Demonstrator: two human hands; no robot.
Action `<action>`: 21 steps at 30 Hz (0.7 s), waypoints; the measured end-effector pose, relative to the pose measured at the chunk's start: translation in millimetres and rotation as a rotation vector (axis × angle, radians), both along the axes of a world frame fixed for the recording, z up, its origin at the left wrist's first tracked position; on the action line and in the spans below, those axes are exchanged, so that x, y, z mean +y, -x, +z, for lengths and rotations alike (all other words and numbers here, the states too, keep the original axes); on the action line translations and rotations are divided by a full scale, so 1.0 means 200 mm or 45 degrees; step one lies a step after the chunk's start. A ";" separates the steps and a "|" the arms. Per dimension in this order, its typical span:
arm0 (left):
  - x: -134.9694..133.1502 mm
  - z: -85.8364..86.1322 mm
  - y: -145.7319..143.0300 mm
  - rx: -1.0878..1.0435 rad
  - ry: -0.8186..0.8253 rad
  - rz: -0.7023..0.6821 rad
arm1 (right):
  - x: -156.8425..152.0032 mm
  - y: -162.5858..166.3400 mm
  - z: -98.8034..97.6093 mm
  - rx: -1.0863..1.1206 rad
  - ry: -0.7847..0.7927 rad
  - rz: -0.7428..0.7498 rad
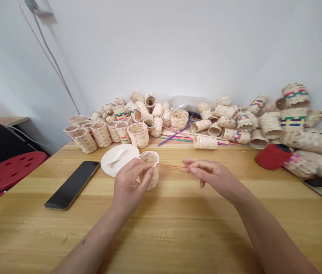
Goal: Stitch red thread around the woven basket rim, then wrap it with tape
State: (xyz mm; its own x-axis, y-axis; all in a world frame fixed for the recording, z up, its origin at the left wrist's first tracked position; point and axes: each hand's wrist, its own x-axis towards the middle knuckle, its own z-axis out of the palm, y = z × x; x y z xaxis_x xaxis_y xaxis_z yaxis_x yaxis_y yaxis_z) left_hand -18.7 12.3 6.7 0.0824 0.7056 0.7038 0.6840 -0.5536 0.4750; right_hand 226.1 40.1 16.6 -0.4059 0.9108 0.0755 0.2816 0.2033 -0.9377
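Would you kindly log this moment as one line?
left hand: holds basket | right hand: at red thread | phone: on table

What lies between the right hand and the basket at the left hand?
Red thread spans the gap from the basket to the right hand, above the tabletop; the head view shows it.

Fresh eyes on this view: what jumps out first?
The heap of woven baskets along the wall, probably. Then, mid-view, the left hand pinching a small basket near its top, red thread stretching toward the right hand. The red seat at left draws the eye.
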 end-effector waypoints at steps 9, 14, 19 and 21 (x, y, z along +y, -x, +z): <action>0.01 0.01 0.03 0.046 -0.021 0.040 | 0.01 -0.01 -0.02 0.333 0.221 0.096; 0.02 0.00 0.03 0.060 -0.037 0.062 | 0.03 -0.01 -0.04 0.006 -0.107 -0.238; 0.03 -0.01 0.03 0.103 -0.087 0.074 | 0.03 0.02 -0.06 -0.278 -0.974 -0.584; 0.04 -0.01 0.04 0.126 -0.120 0.098 | 0.01 0.01 -0.02 -0.354 -1.246 -0.689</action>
State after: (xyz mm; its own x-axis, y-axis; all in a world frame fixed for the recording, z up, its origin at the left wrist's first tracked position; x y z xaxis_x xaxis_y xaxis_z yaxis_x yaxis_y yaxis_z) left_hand -26.9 19.8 4.7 0.1027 0.6438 0.7583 0.7673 -0.5364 0.3515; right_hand 223.3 41.4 13.5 -0.0934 0.5713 0.8154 0.7260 0.5995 -0.3368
